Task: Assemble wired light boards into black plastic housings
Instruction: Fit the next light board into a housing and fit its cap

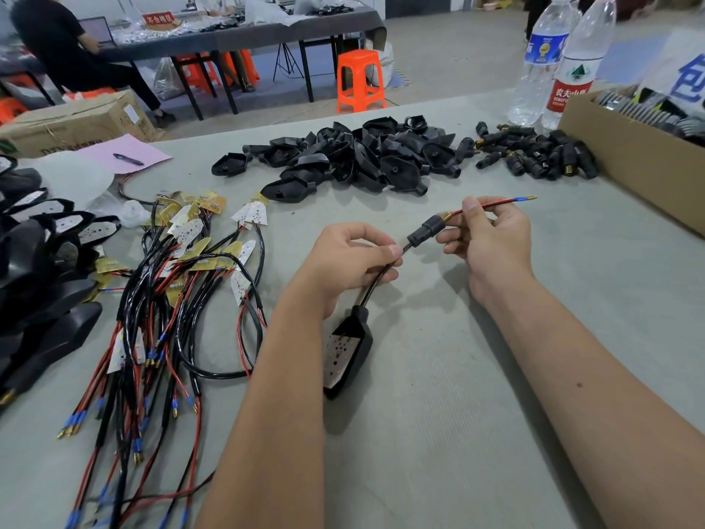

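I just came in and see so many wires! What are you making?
A person is building little lights. The left hand pinches a black cable whose housing, with a white light board inside, hangs down to the table. The right hand holds the red wire just past a black connector sleeve threaded on it. More empty housings and wired boards wait nearby.

Black housing [353,355] holding white light board [340,357], wire [381,278] rising.

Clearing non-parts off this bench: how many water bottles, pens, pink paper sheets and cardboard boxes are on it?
Water bottles: 2
Pens: 1
Pink paper sheets: 1
Cardboard boxes: 1
Total: 5
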`<state>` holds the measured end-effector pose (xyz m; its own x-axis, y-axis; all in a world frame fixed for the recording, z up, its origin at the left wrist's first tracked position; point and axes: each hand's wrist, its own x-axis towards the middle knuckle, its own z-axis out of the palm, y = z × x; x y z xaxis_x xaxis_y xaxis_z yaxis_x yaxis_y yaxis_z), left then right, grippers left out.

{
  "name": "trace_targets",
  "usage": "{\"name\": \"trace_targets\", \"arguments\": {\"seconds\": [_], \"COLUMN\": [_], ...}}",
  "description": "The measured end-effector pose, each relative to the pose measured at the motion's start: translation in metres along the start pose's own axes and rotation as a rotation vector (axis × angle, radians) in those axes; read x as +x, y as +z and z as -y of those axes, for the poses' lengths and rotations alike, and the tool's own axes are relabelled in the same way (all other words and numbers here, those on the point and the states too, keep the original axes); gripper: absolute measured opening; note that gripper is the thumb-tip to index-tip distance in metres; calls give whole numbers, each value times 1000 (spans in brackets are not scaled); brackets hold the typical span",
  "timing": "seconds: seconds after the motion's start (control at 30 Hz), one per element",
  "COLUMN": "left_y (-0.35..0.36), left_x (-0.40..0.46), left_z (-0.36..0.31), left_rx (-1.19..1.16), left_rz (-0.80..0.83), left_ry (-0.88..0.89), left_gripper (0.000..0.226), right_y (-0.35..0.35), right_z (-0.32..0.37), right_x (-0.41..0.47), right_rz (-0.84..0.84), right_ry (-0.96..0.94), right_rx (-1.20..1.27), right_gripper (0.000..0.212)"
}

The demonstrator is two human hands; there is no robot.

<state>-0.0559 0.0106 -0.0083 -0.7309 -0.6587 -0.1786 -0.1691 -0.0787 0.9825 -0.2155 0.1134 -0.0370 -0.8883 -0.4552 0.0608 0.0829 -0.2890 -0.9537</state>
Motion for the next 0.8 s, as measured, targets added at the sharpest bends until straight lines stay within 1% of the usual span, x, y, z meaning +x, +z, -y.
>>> {"name": "trace_targets", "arguments": {"seconds": [0.07, 0.1, 0.3, 0.4, 0.6, 0.7, 0.8], "left_y": [-2, -3, -4, -5, -3, -1, 0], "left_x": [-2, -3, 1, 4, 7, 8, 9], "left_z": [0, 0, 3, 6, 8, 9, 11], "left_rx": [46, 58, 76, 67, 16, 14, 22], "left_rz": [72, 84, -15, -56, -59, -59, -77], "left_ry": [-19, -16, 30, 54, 100, 98, 86], "left_gripper": [12, 12, 9, 9, 8, 12, 22], "right_y": [1, 1, -2, -4, -3, -2, -2], "right_z": [0, 0, 1, 1, 2, 3, 4], "right_x": [1, 1, 2, 3, 2, 2, 1], "right_rz": [-22, -23, 91, 114, 191, 202, 210], "right_ry": [2, 8, 83, 98, 78, 78, 92], "right_rx": [11, 18, 41, 48, -9, -28, -36], "right_gripper": [12, 12, 12, 10, 4, 4, 8]}}
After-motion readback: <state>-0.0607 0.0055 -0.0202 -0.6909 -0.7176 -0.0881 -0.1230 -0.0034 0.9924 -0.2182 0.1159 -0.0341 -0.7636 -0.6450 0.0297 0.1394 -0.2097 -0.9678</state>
